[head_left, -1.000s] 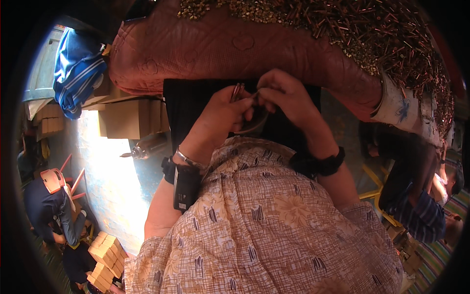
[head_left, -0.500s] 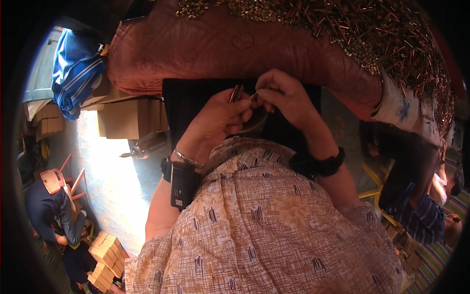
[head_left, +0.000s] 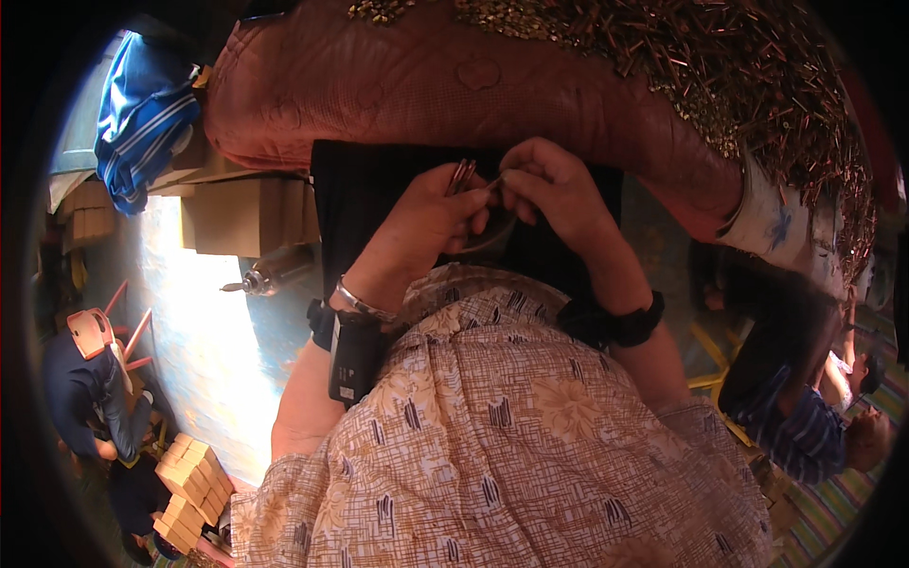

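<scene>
My left hand [head_left: 426, 218] is closed around several thin copper-coloured tubes [head_left: 462, 176], whose ends stick up between thumb and fingers. Its thumb and fingertips meet those of my right hand [head_left: 559, 189], which is closed in a pinch on something tiny at the tip of one tube; the fingers hide most of it. Both hands are over a black cloth [head_left: 346, 189] at my lap. Below them shows the curved rim of what looks like a bowl [head_left: 488, 248]. Beyond lies a reddish padded cover [head_left: 407, 99], bearing loose copper tubes [head_left: 757, 95] and small brass-coloured pieces [head_left: 516, 24].
At left are cardboard boxes [head_left: 237, 218], a bottle [head_left: 275, 270] lying on the floor and a blue striped cloth [head_left: 147, 118]. Stacked small boxes [head_left: 194, 483] stand near a seated person [head_left: 76, 388]. Another person [head_left: 791, 426] sits at right.
Both hands stay fingertip to fingertip, with only slight finger shifts. The whole view has moved a little, so the surroundings at left appear slightly displaced.
</scene>
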### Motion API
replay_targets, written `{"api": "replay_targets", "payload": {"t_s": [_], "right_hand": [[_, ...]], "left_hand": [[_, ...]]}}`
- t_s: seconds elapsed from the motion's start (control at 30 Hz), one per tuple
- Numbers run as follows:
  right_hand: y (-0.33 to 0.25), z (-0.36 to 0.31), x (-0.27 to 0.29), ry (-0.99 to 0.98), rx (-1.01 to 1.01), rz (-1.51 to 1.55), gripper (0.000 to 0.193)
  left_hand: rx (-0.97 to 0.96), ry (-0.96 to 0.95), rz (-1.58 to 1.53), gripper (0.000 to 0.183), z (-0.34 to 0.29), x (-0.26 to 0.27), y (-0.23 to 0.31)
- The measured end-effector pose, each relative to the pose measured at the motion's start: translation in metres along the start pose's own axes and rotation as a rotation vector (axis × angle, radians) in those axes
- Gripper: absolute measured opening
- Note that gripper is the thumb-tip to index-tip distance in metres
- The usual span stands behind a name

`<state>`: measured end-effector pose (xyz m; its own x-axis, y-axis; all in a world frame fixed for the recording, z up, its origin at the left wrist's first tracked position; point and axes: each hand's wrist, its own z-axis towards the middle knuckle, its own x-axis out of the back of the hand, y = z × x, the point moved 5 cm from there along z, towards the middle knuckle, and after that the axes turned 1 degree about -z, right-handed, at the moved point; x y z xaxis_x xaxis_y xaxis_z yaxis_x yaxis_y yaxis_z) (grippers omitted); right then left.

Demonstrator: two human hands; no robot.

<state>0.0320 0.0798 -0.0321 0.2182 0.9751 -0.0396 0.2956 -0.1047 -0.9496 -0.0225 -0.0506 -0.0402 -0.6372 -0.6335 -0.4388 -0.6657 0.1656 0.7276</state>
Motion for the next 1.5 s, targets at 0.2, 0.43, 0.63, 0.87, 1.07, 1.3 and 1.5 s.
{"api": "replay_targets", "payload": {"t_s": [0.2, 0.43, 0.63, 0.87, 1.07, 1.3, 1.5], "right_hand": [[0.004, 0.0, -0.001, 0.059, -0.064, 0.013, 0.012], [0.008, 0.006, 0.002, 0.042, -0.02, -0.123, 0.015], [0.01, 0.009, 0.003, 0.073, 0.039, -0.156, 0.02], [0.007, 0.006, 0.001, 0.06, -0.041, -0.162, 0.023], [0.006, 0.006, 0.002, 0.025, 0.012, -0.18, 0.021], [0.003, 0.008, 0.007, 0.101, 0.111, -0.439, 0.021], [-0.003, 0.001, 0.004, 0.088, 0.118, -0.463, 0.022]], "left_hand": [[-0.087, 0.126, 0.279, 0.009, 0.0, -0.001, 0.008], [-0.093, 0.095, 0.334, 0.009, 0.005, 0.002, 0.003], [-0.122, 0.079, 0.374, 0.01, 0.008, 0.001, 0.004], [-0.087, 0.076, 0.322, 0.008, 0.006, 0.0, 0.006], [-0.075, 0.057, 0.297, 0.008, 0.006, -0.001, 0.004], [-0.052, 0.065, 0.297, 0.007, 0.009, -0.006, 0.003], [-0.063, 0.074, 0.314, 0.008, 0.005, -0.008, 0.009]]}}
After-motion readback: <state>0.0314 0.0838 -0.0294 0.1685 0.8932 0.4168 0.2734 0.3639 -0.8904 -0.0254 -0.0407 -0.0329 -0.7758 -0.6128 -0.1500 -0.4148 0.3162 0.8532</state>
